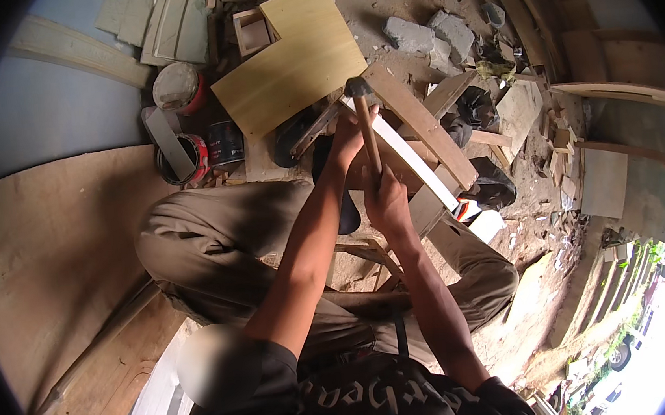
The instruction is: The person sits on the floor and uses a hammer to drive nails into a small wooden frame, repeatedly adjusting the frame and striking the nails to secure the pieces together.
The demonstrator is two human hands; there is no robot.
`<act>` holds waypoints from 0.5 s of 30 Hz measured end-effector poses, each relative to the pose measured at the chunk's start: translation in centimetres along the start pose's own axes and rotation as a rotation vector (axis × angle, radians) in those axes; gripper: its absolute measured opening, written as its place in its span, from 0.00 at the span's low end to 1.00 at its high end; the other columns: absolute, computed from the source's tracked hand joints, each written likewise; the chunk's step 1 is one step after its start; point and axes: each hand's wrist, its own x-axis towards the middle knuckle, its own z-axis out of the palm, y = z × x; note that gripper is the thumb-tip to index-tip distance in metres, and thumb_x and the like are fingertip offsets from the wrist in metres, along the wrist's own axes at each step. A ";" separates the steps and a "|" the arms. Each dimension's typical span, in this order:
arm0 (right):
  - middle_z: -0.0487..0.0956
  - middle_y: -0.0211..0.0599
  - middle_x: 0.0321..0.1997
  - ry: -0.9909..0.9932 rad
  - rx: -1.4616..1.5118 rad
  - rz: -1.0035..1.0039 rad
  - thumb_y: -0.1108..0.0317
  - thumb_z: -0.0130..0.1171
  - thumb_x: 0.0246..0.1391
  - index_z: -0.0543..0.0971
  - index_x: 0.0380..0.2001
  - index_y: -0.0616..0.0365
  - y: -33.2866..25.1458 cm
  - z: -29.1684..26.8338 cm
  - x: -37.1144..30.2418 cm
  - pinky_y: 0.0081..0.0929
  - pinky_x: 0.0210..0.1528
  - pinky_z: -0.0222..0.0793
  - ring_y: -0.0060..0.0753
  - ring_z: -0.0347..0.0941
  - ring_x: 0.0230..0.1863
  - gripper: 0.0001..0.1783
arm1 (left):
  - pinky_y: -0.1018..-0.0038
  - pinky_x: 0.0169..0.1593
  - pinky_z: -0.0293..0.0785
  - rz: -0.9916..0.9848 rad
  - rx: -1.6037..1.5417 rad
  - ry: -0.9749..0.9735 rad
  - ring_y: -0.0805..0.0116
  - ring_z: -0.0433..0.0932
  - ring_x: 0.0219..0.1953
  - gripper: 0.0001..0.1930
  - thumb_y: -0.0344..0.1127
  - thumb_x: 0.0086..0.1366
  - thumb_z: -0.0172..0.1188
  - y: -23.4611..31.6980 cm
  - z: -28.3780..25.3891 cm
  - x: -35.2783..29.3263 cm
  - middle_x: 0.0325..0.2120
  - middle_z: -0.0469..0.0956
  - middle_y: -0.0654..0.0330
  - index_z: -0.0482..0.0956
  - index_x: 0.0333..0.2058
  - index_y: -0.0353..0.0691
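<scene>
Above the lap point(223, 225), the right hand point(387, 196) is gripping a hammer point(370, 137) by its handle; the left hand point(347, 137), its finger closure impossible to tell, is resting beside a white strip point(414, 162); the hammer's head is hovering near the strip's upper end, a yellow board point(289, 73) lying beyond

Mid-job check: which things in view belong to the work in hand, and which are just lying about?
Work in hand:
wooden-handled hammer, held in the right grip
white strip, left grip at its upper end
possibly the yellow L-shaped panel, close by

Apparently lying about:
red-sided bucket
dark can
grey rubble chunks
black plastic bag
</scene>
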 end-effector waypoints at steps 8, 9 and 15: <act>0.74 0.55 0.18 -0.016 -0.146 -0.048 0.63 0.57 0.62 0.71 0.35 0.65 1.7 -0.2 0.3 0.44 0.20 0.66 0.58 0.75 0.20 0.14 | 0.67 0.21 0.64 -0.013 0.064 0.019 0.76 0.67 0.16 0.29 0.55 0.61 0.65 -1.4 -0.6 0.5 0.09 0.68 0.65 0.72 0.15 0.34; 0.74 0.55 0.18 0.072 -0.111 -0.156 0.63 0.56 0.63 0.72 0.35 0.65 2.4 -0.6 0.3 0.45 0.21 0.66 0.59 0.75 0.21 0.14 | 0.66 0.22 0.65 0.086 -0.062 0.109 0.75 0.68 0.16 0.28 0.55 0.60 0.66 -0.8 0.7 0.4 0.09 0.69 0.65 0.73 0.16 0.34; 0.76 0.51 0.19 0.148 -0.091 -0.068 0.59 0.57 0.63 0.74 0.32 0.64 1.1 -2.9 2.3 0.44 0.25 0.67 0.56 0.77 0.24 0.16 | 0.74 0.23 0.74 -0.046 -0.206 -0.079 0.71 0.79 0.22 0.23 0.52 0.65 0.62 -1.5 -1.0 0.7 0.26 0.80 0.57 0.80 0.34 0.32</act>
